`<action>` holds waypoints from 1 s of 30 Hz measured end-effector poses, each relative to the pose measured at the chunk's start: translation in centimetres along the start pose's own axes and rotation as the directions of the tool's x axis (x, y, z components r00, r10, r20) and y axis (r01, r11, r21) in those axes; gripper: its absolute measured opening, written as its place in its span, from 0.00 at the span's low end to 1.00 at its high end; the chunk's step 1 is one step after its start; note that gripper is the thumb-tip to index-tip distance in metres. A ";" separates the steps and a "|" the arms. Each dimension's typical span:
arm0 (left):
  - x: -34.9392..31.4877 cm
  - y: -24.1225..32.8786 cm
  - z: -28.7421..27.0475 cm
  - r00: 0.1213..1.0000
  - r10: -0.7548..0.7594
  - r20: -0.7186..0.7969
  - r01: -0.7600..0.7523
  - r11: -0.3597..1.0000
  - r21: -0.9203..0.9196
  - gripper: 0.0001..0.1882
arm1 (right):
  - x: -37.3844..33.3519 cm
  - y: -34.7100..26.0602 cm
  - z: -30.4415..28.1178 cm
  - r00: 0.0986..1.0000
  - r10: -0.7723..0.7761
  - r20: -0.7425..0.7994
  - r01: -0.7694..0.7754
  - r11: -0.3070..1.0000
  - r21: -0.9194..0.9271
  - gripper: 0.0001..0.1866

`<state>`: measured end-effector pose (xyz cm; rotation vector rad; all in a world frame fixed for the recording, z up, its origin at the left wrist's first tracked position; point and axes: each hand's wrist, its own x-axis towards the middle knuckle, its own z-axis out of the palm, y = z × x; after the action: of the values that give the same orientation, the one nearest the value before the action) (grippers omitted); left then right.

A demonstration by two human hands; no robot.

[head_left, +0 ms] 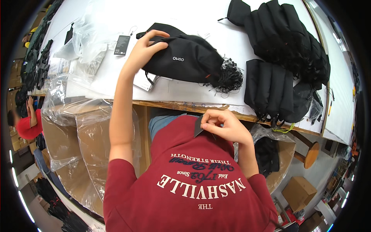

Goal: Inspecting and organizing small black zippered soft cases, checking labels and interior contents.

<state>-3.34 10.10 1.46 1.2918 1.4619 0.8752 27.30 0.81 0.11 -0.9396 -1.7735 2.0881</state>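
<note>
A black fabric bag [193,58] with small light lettering lies on the white worktable. My left hand [145,50] grips its left end, thumb and fingers apart over the fabric. Close to my body, at the table's front edge, my right hand [226,125] pinches a dark flat tag [198,127] between thumb and fingers. A tangle of thin black cords [230,76] lies against the bag's right end. Beside my left hand there is a black hang tag [122,45] with a string loop. White cards [143,82] show partly from under the bag.
Rows of black padded pouches [270,87] are piled at the right of the table. Clear plastic bags [83,42] lie at the left. Plastic-lined cardboard boxes [92,143] stand below the front edge. A person in red [29,123] is at the far left.
</note>
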 end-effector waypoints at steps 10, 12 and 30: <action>-3.9 -1.8 6.9 0.878 0.450 0.161 -0.476 0.790 0.386 0.11 | -0.6 0.4 -0.5 0.939 0.082 -0.334 -0.095 0.995 -0.021 0.06; -5.7 -3.0 8.7 0.826 0.484 0.291 -0.543 0.538 0.645 0.17 | 0.3 0.7 -0.9 0.909 0.068 -0.412 -0.121 0.987 -0.104 0.06; -12.2 -4.5 9.7 0.954 -0.023 -0.297 -0.007 0.995 -0.099 0.08 | 5.0 0.4 1.5 0.902 -0.211 -0.377 0.035 0.905 -0.424 0.04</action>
<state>4.38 -3.41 -3.11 1.1135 1.6316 1.1626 22.61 2.37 -1.73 -1.2271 -1.9938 1.3216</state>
